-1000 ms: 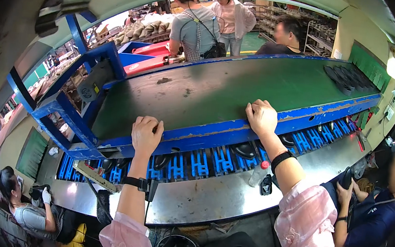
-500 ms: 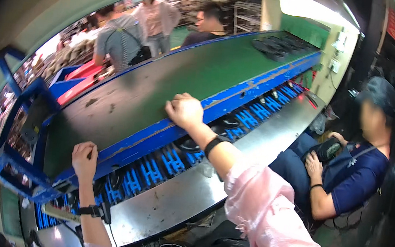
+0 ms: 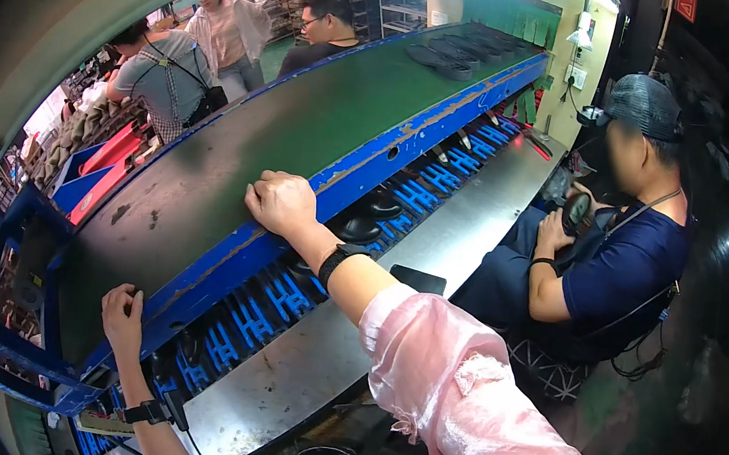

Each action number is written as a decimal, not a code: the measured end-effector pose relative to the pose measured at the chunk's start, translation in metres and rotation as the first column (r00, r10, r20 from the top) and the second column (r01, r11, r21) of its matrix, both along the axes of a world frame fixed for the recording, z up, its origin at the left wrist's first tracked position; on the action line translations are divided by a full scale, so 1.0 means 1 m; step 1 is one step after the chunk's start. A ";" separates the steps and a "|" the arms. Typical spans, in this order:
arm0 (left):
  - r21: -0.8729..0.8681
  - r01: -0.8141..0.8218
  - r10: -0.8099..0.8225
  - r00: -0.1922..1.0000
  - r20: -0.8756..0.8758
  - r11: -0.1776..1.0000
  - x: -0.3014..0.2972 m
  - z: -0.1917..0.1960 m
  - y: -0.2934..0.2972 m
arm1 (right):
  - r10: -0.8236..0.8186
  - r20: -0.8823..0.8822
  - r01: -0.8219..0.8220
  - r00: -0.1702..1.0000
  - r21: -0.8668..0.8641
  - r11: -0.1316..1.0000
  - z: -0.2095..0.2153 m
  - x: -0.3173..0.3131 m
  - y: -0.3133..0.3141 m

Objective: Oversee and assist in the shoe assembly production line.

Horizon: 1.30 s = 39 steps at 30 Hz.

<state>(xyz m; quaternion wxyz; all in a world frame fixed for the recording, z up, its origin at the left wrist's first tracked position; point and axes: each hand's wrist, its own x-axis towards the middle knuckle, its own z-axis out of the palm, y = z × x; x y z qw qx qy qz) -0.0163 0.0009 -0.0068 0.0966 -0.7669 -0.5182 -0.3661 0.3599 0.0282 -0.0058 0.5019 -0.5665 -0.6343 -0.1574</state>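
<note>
My right hand (image 3: 281, 202) rests with curled fingers on the near edge of a green conveyor belt (image 3: 228, 156), its wrist over the blue rail (image 3: 452, 109). The undersides of its fingers are hidden. My left hand (image 3: 122, 318) is at the belt's near left end beside the rail, fingers bent in toward the thumb. A small dark patch shows between them; whether it is a held thing or a gap I cannot make out. Several black shoe soles (image 3: 444, 58) lie at the belt's far end. Black shoes (image 3: 355, 229) sit below the rail near my right wrist.
A blue slatted rack (image 3: 258, 316) runs below the belt, with a metal ledge (image 3: 274, 371) in front. At right, a seated co-worker (image 3: 628, 233) holds a dark shoe (image 3: 576, 212). A blue frame (image 3: 4, 274) stands at left. Several people are beyond the belt.
The whole view has shifted, so the belt and co-worker appear farther left. My hands remain at the belt's edge. The co-worker's shoe is now raised and tilted upright.
</note>
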 end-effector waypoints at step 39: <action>-0.086 -0.067 0.079 0.986 0.146 0.994 0.006 0.002 -0.006 | -0.059 0.039 0.056 0.997 0.071 0.996 0.002 0.001 -0.003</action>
